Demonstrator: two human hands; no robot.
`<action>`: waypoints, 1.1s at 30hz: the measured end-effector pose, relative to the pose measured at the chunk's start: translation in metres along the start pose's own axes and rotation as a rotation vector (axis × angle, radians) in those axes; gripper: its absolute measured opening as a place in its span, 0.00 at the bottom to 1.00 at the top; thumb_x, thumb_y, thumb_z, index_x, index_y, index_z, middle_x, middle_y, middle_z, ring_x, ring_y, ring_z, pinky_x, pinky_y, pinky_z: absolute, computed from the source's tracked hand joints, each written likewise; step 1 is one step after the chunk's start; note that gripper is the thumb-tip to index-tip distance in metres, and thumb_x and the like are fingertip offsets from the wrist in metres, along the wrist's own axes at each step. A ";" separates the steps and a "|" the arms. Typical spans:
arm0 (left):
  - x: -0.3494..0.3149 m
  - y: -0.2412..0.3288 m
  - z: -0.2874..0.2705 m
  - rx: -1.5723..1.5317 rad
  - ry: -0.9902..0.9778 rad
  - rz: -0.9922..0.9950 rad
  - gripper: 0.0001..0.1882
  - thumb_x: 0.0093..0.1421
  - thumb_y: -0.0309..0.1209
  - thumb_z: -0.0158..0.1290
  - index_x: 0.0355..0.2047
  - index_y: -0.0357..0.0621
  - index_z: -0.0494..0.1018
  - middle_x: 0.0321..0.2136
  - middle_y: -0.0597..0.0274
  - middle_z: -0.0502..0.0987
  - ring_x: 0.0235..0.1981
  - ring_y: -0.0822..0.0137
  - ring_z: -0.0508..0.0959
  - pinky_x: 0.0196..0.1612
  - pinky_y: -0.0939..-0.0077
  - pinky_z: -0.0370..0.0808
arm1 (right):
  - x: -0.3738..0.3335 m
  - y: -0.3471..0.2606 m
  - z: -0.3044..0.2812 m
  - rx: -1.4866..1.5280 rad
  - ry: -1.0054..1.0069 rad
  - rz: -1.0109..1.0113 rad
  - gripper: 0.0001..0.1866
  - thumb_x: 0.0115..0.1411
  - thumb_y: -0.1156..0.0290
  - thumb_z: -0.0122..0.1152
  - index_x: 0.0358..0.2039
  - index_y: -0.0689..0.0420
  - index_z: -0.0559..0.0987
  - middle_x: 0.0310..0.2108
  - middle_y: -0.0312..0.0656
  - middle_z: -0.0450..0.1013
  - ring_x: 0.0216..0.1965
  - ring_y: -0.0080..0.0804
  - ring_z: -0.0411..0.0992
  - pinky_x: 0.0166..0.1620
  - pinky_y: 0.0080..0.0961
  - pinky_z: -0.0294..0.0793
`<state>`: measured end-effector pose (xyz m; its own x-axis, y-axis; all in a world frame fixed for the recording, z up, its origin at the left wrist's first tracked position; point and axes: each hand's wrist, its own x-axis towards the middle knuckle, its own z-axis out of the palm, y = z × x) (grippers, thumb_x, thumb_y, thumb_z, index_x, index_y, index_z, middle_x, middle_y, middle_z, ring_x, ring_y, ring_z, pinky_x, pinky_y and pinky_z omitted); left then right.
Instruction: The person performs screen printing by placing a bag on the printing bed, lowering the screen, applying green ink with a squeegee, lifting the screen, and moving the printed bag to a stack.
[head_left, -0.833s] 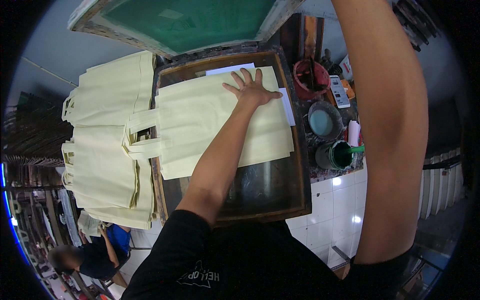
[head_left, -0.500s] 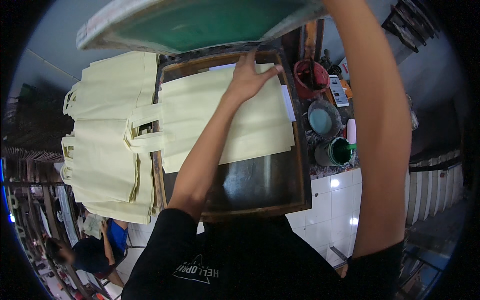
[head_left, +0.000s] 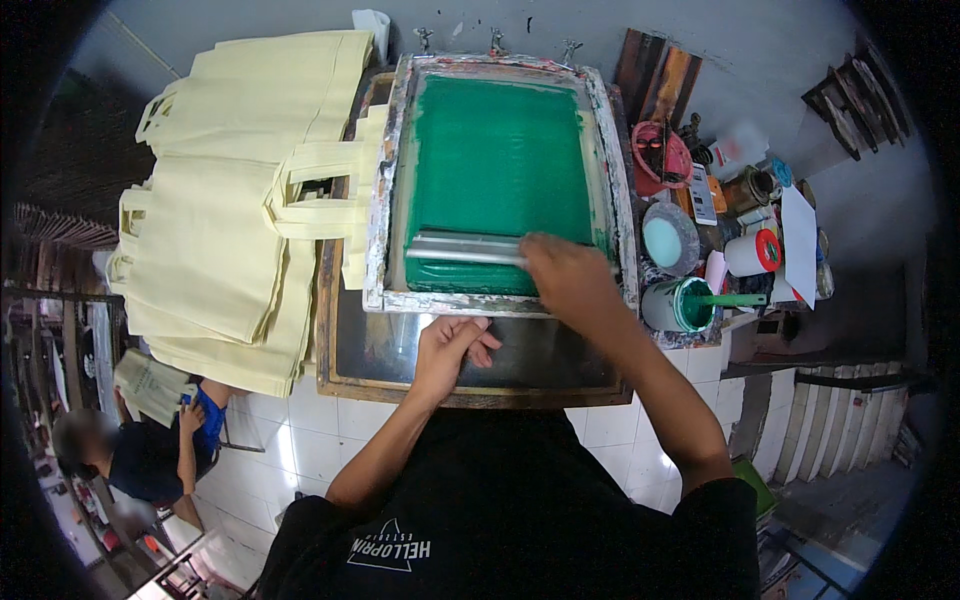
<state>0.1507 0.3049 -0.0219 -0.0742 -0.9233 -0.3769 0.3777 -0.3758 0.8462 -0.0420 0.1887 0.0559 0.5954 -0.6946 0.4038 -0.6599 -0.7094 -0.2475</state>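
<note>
A printing screen (head_left: 381, 235) with a pale, paint-stained frame lies lowered over the dark board (head_left: 385, 345), its mesh (head_left: 500, 160) covered in green ink. My right hand (head_left: 570, 272) grips the right end of a metal-edged squeegee (head_left: 462, 249), which rests across the near part of the mesh. Just in front of the frame's near edge, my left hand (head_left: 455, 352) is held with its fingers curled in and nothing visible in them. Under the screen's left side a cream fabric bag (head_left: 357, 240) pokes out, its handles (head_left: 310, 220) lying to the left.
Stacked cream bags (head_left: 215, 235) stand on the left. To the right are a green ink tub (head_left: 665, 305) with a green-handled tool, a bowl (head_left: 668, 240), a pink bucket (head_left: 675, 160) and a phone (head_left: 703, 195). Another person (head_left: 150, 460) sits at lower left, holding a printed bag.
The raised screen has come down over the bag. My left hand has moved off the bag toward me; my right hand has come down from the upper right and now holds the squeegee.
</note>
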 end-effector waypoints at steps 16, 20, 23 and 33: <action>0.001 -0.001 -0.005 0.010 -0.017 -0.045 0.11 0.67 0.30 0.55 0.33 0.32 0.77 0.22 0.54 0.79 0.18 0.69 0.76 0.25 0.75 0.73 | -0.012 0.000 -0.005 0.056 -0.199 -0.017 0.09 0.64 0.64 0.62 0.38 0.55 0.77 0.27 0.46 0.78 0.32 0.46 0.79 0.33 0.43 0.77; 0.000 -0.005 -0.007 -0.013 -0.023 -0.035 0.10 0.67 0.29 0.55 0.38 0.31 0.76 0.23 0.53 0.80 0.18 0.69 0.78 0.23 0.78 0.72 | 0.032 0.057 0.019 -0.006 -0.127 -0.076 0.10 0.64 0.63 0.64 0.38 0.55 0.78 0.27 0.48 0.78 0.32 0.48 0.79 0.33 0.44 0.76; 0.001 -0.005 -0.011 0.002 -0.065 -0.046 0.10 0.67 0.29 0.55 0.39 0.31 0.76 0.24 0.52 0.80 0.19 0.69 0.78 0.23 0.78 0.72 | 0.086 0.108 0.031 -0.076 -0.207 -0.032 0.13 0.65 0.59 0.61 0.39 0.56 0.78 0.29 0.51 0.79 0.34 0.53 0.79 0.34 0.49 0.76; 0.002 0.026 -0.025 -0.447 -0.228 -0.416 0.24 0.67 0.33 0.46 0.57 0.26 0.69 0.50 0.35 0.80 0.43 0.54 0.85 0.48 0.66 0.82 | 0.225 0.206 0.033 0.117 -0.395 0.192 0.25 0.62 0.48 0.66 0.46 0.60 0.84 0.35 0.53 0.81 0.35 0.52 0.78 0.42 0.43 0.74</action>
<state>0.1829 0.2956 -0.0102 -0.4724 -0.7200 -0.5084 0.6190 -0.6816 0.3902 -0.0293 -0.1178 0.0668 0.6116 -0.7909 -0.0209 -0.7326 -0.5563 -0.3923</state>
